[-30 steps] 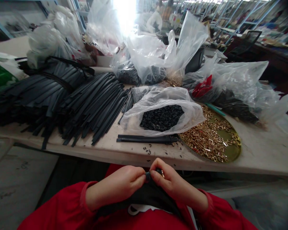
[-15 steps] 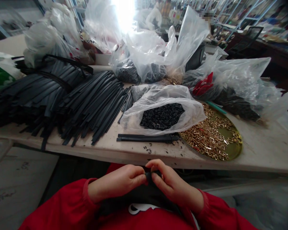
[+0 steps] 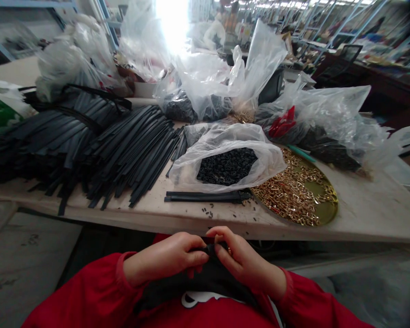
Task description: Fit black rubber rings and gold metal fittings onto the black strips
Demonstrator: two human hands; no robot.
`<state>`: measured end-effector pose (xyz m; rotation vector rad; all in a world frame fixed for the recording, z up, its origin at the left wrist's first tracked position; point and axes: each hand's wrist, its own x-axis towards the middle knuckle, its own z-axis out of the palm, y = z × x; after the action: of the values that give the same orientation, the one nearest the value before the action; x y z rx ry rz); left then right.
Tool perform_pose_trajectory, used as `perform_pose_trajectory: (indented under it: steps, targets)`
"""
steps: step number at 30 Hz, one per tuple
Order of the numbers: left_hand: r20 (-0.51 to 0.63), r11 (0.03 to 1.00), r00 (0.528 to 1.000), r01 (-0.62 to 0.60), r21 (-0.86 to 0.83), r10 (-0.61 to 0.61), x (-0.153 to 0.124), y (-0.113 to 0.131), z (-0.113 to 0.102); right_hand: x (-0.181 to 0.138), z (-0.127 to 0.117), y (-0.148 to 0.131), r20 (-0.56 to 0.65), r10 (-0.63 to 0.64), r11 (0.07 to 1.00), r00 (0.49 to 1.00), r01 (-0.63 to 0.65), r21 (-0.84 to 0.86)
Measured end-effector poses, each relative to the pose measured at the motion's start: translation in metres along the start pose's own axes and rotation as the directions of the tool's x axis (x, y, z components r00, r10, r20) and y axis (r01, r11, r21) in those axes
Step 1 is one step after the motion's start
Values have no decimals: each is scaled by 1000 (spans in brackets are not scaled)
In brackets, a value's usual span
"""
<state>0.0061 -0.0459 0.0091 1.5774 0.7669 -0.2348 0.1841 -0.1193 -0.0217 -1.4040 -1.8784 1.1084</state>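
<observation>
Just below the table's front edge, my left hand (image 3: 179, 256) and my right hand (image 3: 241, 260) meet in front of my body. Both are closed, pinching a short visible stretch of black strap (image 3: 210, 249) between thumbs and fingers. A small gold glint shows by the right fingers; what it belongs to is mostly hidden. Nearest on the table lies a flat black strap bundle (image 3: 201, 197). Behind it an open clear bag (image 3: 273, 166) holds small black rings (image 3: 227, 166). A round gold tray (image 3: 328, 212) beside it carries many gold metal clasps (image 3: 283, 191).
Long black straps (image 3: 133, 150) are heaped at the left, some overhanging the front edge. Knotted plastic bags (image 3: 222, 68) line the back. At the right stands another bag (image 3: 341, 109) near a red piece (image 3: 283, 122). Tiny black bits (image 3: 210, 213) dot the table.
The left fingers have shifted slightly on the strap, with more of it showing between the hands. The view has moved a little; the things on the table stay put.
</observation>
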Motion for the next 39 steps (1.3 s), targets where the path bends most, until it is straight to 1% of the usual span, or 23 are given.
perform_pose_trajectory:
  steps: [3,8,11,14,18,20,24,26,28,29,30,31,32,33,35,36,37,39]
  targets:
    - [22,996,1000,-10,-88,12,0,-1,1,-1,-2,-2,19,-8,1000,1000,8,3]
    - [0,994,999,-37,-107,37,6,-6,12,-3,-1,-5,74,-73,997,995,73,-2]
    - [-7,996,1000,-31,-88,30,8,-5,13,-3,2,-3,63,-30,997,998,25,69]
    - [-61,999,998,-26,25,27,6,-3,7,-1,0,2,45,38,992,998,-43,119]
    - [-142,966,987,-42,256,80,8,0,-1,3,-5,9,-7,23,1000,1000,-23,11]
    - [-157,944,982,-49,326,105,13,2,-1,5,-5,12,-49,15,1000,999,-15,-7]
    - [-200,882,963,-67,466,179,27,8,-1,7,-1,19,-133,12,1000,991,-9,23]
    - [-201,850,955,-85,520,219,33,10,-7,9,-3,24,-152,17,999,988,-11,41]
    - [-232,832,947,-62,551,224,39,11,-18,13,-12,29,-209,44,999,977,-39,29]
    - [-280,829,936,-24,559,215,43,9,-26,17,-18,34,-265,67,998,962,-70,-3]
    - [-347,825,913,23,565,212,48,8,-33,22,-26,39,-337,86,992,937,-113,-61]
    - [-421,817,878,63,574,228,55,5,-40,28,-35,45,-414,87,976,906,-162,-148]
    - [-484,799,832,87,595,269,62,2,-46,35,-43,51,-475,68,943,877,-212,-255]
    - [-525,774,786,96,626,326,71,-2,-50,43,-51,58,-510,30,893,860,-252,-373]
    - [-523,685,711,80,724,470,89,-10,-54,56,-63,72,-496,-55,767,867,-282,-577]
    - [-520,663,699,88,744,491,96,-13,-54,62,-66,79,-473,-89,714,877,-275,-644]
    - [-523,647,690,103,755,501,100,-17,-53,65,-67,86,-462,-124,682,878,-263,-683]
    - [-529,622,673,130,772,516,101,-23,-54,68,-66,97,-462,-213,646,861,-231,-728]
